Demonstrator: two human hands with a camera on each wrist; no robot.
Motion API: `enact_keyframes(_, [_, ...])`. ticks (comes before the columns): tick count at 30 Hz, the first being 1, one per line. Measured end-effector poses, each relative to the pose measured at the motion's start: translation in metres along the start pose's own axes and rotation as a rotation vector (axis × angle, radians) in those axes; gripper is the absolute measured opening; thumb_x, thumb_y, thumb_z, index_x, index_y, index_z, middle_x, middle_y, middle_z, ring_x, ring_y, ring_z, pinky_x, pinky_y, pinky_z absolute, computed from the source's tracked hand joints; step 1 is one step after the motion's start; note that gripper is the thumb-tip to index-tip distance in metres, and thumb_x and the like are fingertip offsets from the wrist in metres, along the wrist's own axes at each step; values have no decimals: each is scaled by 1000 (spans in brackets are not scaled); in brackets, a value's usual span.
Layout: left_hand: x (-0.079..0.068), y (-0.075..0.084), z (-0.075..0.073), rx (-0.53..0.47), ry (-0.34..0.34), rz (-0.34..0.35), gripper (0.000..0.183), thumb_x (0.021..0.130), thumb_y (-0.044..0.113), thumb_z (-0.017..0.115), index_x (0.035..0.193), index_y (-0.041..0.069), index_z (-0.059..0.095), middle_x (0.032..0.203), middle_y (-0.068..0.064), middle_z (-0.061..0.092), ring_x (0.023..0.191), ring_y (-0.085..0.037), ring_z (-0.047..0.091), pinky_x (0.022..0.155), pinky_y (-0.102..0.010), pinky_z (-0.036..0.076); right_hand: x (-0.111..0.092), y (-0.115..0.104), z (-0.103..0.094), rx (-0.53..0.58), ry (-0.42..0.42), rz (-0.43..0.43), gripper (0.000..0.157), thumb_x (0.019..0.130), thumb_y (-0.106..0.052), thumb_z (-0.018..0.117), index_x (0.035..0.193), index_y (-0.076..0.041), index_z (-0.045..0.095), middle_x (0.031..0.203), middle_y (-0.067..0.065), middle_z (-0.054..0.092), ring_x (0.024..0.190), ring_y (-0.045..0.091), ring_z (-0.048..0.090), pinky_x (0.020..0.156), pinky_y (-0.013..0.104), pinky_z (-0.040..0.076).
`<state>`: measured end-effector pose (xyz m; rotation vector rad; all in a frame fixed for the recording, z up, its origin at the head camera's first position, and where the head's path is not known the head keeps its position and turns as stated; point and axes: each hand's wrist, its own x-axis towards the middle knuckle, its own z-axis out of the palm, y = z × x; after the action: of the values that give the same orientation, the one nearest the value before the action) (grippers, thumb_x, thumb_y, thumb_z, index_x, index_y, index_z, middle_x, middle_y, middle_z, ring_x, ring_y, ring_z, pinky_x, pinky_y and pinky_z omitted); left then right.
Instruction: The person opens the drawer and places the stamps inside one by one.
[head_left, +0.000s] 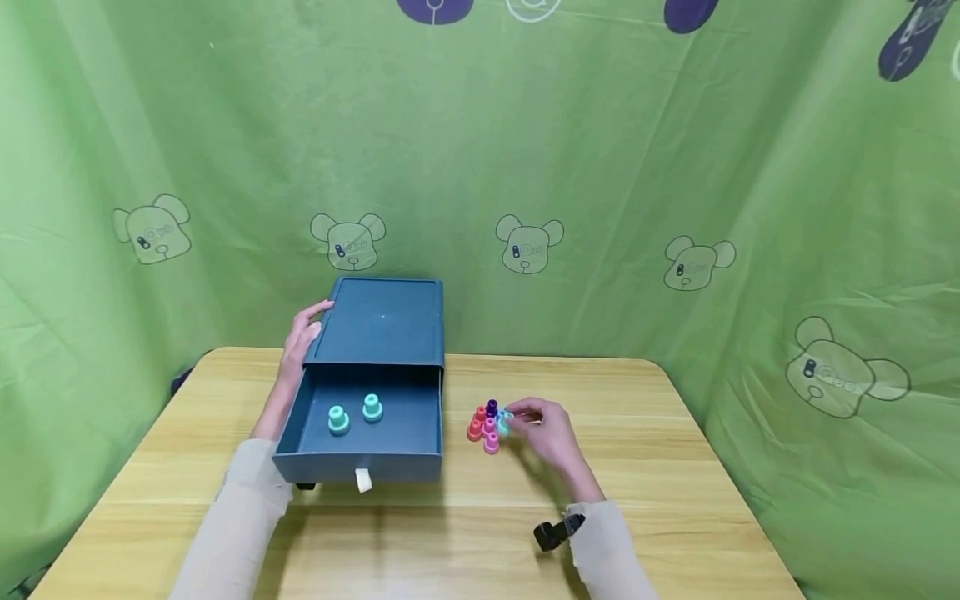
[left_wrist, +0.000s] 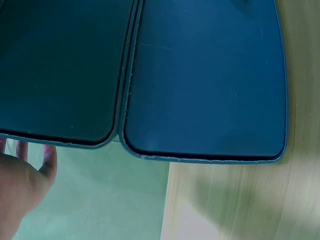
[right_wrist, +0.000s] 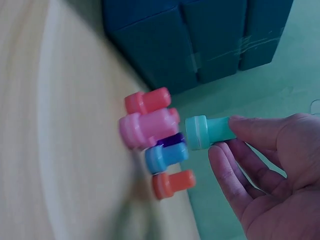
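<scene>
R hand [head_left: 551, 429] has thumb & fingertips pinched on the narrow end of a mint-green stepped round plastic peg [right_wrist: 204, 132]; it looks lifted, right by the cluster on the pale wood-grain table [head_left: 645, 450]. Cluster = similar pegs: a light-blue stepped plastic peg [right_wrist: 166, 157], a dark-purple plastic peg [head_left: 491, 407], pink stepped plastic pegs [head_left: 491, 444] & red-orange stepped plastic pegs [head_left: 475, 430]; exact no. hard to tell, some overlap. L hand [head_left: 300, 340] rests vs. the L side of the dark-blue rectangular plastic cabinet [head_left: 386, 321], fingers apart, no grip seen. Its dark-blue plastic drawer [head_left: 397, 468] is pulled well out, w/ a white tab handle [head_left: 363, 480] on the front. Progress, my read: partway. Done: drawer out, 2 mint-green stepped plastic pegs [head_left: 339, 421] standing inside, apart from each other. Not yet in: the pinched mint one, prob. the matching third. Left: that one plus maybe drawer closing; can't tell if the other colours count too, all still outside on the table.
</scene>
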<state>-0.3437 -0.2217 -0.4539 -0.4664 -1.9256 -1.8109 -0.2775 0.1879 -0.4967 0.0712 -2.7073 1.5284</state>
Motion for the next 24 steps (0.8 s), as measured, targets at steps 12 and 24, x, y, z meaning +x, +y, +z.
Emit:
enact_keyframes(12, [0, 2, 0, -10, -5, -30, 51, 104, 14, 36, 149, -10, 45, 158, -25, 37, 145, -19, 32, 115, -24, 20, -8, -39, -10, 86, 23, -72, 24, 90, -8, 79, 113, -7, 77, 105, 9, 74, 95, 20, 67, 78, 22, 56])
enact_keyframes(24, [0, 0, 0, 1, -3, -12, 51, 104, 13, 36, 147, -12, 45, 157, -28, 38, 141, -8, 34, 114, -22, 20, -24, -80, -15, 198, 0, -173, 26, 91, -11, 79, 116, -3, 76, 110, 14, 74, 98, 21, 68, 84, 20, 56])
